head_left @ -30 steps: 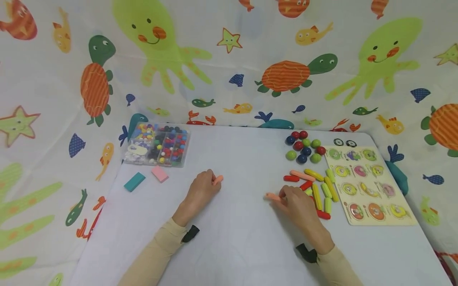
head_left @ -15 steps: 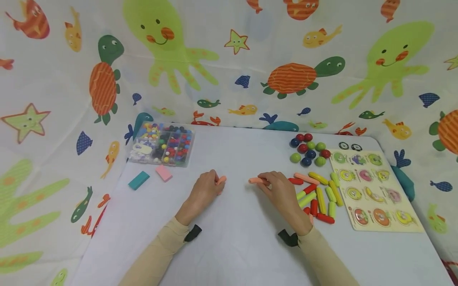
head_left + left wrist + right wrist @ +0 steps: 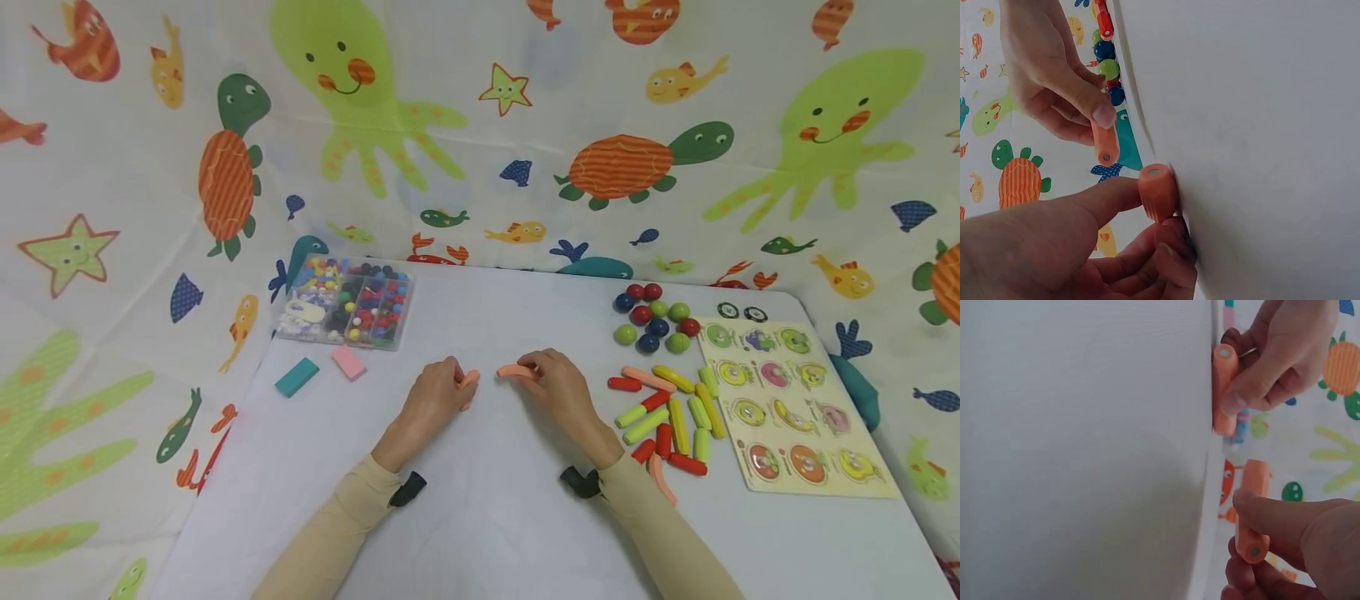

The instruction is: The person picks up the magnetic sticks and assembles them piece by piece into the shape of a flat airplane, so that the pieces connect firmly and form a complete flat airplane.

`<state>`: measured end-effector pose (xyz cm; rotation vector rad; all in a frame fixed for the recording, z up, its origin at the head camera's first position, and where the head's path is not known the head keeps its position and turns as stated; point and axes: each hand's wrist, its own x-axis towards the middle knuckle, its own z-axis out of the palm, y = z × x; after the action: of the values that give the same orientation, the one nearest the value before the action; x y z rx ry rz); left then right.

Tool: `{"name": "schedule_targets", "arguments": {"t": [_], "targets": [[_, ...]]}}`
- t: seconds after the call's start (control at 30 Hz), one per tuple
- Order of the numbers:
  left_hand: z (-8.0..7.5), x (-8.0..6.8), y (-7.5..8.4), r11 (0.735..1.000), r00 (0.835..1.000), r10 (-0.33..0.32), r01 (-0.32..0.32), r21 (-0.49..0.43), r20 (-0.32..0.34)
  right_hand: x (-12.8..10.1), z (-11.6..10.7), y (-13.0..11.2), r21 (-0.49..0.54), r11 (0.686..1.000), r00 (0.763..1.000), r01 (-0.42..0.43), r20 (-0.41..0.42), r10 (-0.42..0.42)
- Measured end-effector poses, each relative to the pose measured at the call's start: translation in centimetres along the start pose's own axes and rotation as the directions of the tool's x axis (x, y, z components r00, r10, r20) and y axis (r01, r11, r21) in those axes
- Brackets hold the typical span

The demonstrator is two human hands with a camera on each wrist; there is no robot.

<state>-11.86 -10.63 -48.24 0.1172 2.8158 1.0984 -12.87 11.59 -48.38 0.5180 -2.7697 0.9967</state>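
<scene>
At the frame's centre, two orange sticks nearly meet end to end just above the white table [image 3: 480, 517]. The left hand [image 3: 435, 402] pinches the short orange stick [image 3: 469, 380]; the right hand [image 3: 558, 385] grips the long orange stick [image 3: 516, 372]. Both holds sit near the ends, so a slight misalignment could make either slip and roll toward the stick pile [image 3: 671, 417] at right.

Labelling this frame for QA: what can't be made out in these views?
- Head view: the left hand covers most of its orange stick; only the tip shows.
- Head view: bead box contents too small to tell apart.
- Head view: puzzle board pictures too small to identify.
- Wrist views: stick pile cut off by the frame edge and the right hand.
</scene>
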Motion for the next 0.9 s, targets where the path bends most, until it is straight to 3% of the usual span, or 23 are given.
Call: {"name": "schedule_targets", "arguments": {"t": [0.23, 0.47, 0.9], "targets": [[0.2, 0.0, -0.1, 0.998, 0.999, -0.025, 0.023, -0.064, -0.029, 0.9, 1.2, -0.3, 0.023, 0.998, 0.998, -0.051, 0.036, 0.05], [0.2, 0.1, -0.2, 0.995, 0.998, -0.008, 0.003, -0.098, -0.055, 1.4, 1.9, -0.5, 0.06, 0.992, 0.992, -0.109, 0.075, 0.104], [0.2, 0.0, -0.1, 0.992, 1.0, -0.025, 0.022, -0.128, -0.019, 1.3, 2.2, -0.7, 0.054, 0.991, 0.988, -0.122, 0.097, 0.116]]}}
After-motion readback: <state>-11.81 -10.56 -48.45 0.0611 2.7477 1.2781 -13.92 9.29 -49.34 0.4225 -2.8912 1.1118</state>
